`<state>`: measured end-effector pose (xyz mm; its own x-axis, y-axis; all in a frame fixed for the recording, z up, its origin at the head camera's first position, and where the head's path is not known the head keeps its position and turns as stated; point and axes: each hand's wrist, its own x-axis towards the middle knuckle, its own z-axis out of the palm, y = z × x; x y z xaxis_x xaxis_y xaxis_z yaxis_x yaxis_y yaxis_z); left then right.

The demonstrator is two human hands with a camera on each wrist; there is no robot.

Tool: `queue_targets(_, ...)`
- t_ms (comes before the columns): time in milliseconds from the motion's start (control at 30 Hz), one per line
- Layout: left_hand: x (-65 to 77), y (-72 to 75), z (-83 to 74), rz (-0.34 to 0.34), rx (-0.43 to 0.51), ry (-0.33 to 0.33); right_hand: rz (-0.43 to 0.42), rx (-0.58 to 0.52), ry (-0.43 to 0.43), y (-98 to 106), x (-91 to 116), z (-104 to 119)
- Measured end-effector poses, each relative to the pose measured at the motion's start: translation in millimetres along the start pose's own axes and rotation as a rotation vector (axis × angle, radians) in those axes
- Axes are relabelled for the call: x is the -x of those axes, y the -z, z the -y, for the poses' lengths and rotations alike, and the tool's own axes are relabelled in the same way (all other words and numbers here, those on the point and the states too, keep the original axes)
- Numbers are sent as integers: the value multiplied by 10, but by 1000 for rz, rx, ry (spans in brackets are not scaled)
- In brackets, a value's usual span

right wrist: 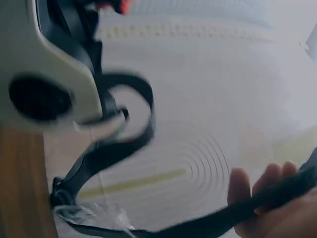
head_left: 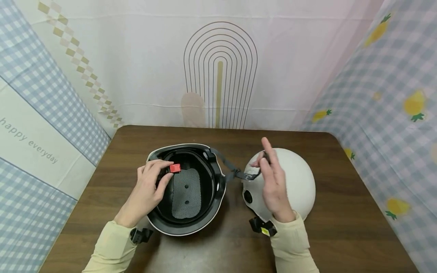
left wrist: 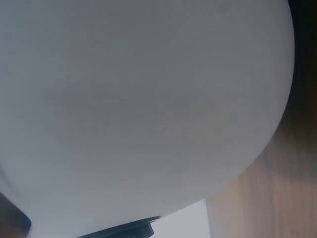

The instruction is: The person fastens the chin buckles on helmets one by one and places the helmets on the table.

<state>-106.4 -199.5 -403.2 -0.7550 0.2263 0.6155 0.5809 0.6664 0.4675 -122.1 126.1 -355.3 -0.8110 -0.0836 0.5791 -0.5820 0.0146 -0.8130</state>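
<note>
An upturned helmet (head_left: 187, 228) shows its black lining and grey mesh pad on the left of the table. Over its opening, my left hand (head_left: 146, 189) pinches a red buckle (head_left: 175, 168) on a dark strap. Dark webbing, the chin strap (head_left: 235, 171), runs from the helmet's right side to my right hand (head_left: 274, 185). That hand grips the strap's far part, with its index finger pointing forward. In the right wrist view the strap (right wrist: 193, 229) crosses the fingers, and clear plastic (right wrist: 106, 215) clings to it. The left wrist view is filled by the white shell (left wrist: 148, 109).
A second helmet (head_left: 300, 178), white and dome up, stands under and beside my right hand. The brown wooden table (head_left: 341, 227) ends at a hanging patterned cloth (head_left: 146, 68) behind. Each wrist carries a small black camera (head_left: 140, 236).
</note>
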Motion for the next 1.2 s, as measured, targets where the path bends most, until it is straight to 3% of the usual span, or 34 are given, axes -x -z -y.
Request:
queue_targets(133,-2,22,-17,-11,65,7,179,62,-14,-172,18,4)
queue_targets(267,-4,41,-25,-2,93,4,252,116,-10,-354,-1,-5)
queue_targets(433,3,37,-16,-1,148,33,251,108,-42,-547,-11,97)
queue_targets(600,5,32,-11,-11,192,63,264,92,-6,-663,-16,163)
queue_targets(767,-5,34,-19,-9,183,59,278,96,31,-731,-19,122)
queue_targets(1100,17,48,-45,-18,157,65,284,133,-27,-820,-19,48)
queue_targets(1200,15,52,-53,-7,153,51,277,144,19,-853,-14,-11)
